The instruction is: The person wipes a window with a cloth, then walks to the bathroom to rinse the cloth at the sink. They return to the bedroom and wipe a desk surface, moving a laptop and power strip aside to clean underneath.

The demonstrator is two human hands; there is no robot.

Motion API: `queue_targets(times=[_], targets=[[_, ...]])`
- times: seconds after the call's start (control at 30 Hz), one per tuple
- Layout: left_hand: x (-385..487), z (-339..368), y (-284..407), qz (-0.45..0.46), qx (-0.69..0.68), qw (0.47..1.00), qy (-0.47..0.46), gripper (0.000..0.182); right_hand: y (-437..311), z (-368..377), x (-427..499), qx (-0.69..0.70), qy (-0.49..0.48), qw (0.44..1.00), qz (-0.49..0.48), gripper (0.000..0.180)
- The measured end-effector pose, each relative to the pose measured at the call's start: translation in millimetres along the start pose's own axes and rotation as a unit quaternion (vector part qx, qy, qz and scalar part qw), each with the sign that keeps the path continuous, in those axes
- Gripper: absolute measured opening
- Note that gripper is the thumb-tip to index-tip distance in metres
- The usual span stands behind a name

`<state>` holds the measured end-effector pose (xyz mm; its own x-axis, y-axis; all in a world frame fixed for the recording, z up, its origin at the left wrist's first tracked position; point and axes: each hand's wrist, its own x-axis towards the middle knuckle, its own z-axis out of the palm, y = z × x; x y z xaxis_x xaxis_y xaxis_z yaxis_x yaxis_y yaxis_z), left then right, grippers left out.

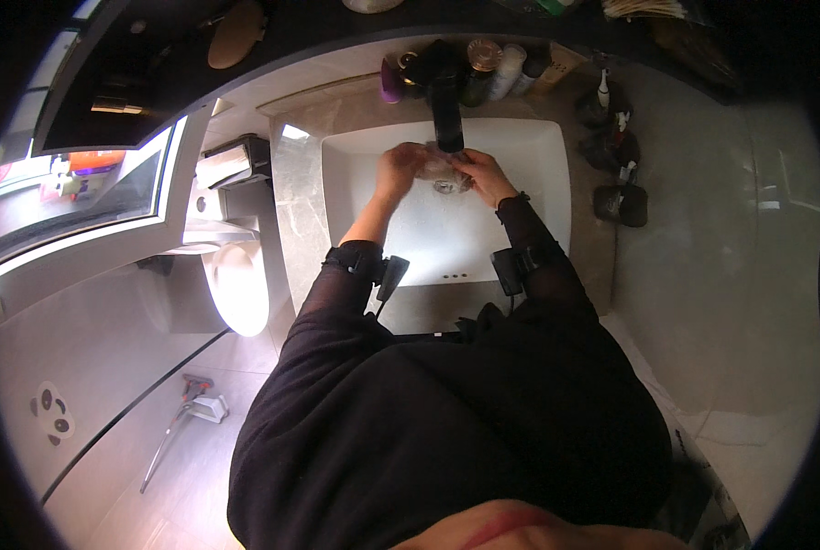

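Both my hands are over a white rectangular washbasin (416,234), just under a black faucet (447,117). Between them is a translucent, crumpled-looking item (441,168), perhaps thin plastic; its exact kind is unclear. My left hand (403,166) grips its left side with curled fingers. On its right side, my right hand (482,173) holds the edge between thumb and fingers. The round drain shows directly below the item. Dark sleeves and black straps with small devices cover my forearms.
Several bottles (507,71) stand behind the faucet. Black wall cups (599,106) with a toothbrush hang at the right. A dark shelf (300,27) crosses above the basin. To the left are a toilet (239,289), an open window and a long-handled cleaning tool (169,440) on the floor.
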<state>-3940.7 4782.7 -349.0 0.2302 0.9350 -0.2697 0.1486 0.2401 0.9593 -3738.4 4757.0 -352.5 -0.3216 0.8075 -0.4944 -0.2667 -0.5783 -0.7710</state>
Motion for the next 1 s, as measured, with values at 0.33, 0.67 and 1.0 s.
queue_targets(times=[0.33,0.67,1.0], targets=[[-14.3,-1.9,-37.8,-0.302,-0.418,0.856,0.036,0.053,9.7,32.9,6.1,-0.103,0.127,0.985,-0.061,0.028],[-19.8,64.7,-24.2,-0.242,-0.605,0.757,-0.051,0.032,9.0,48.2,19.0,-0.541,0.243,0.790,-0.154,0.032],[-21.6,53.6,-41.3,-0.210,-0.626,0.740,-0.128,0.038,18.5,30.5,18.7,-0.575,0.260,0.755,-0.181,0.021]])
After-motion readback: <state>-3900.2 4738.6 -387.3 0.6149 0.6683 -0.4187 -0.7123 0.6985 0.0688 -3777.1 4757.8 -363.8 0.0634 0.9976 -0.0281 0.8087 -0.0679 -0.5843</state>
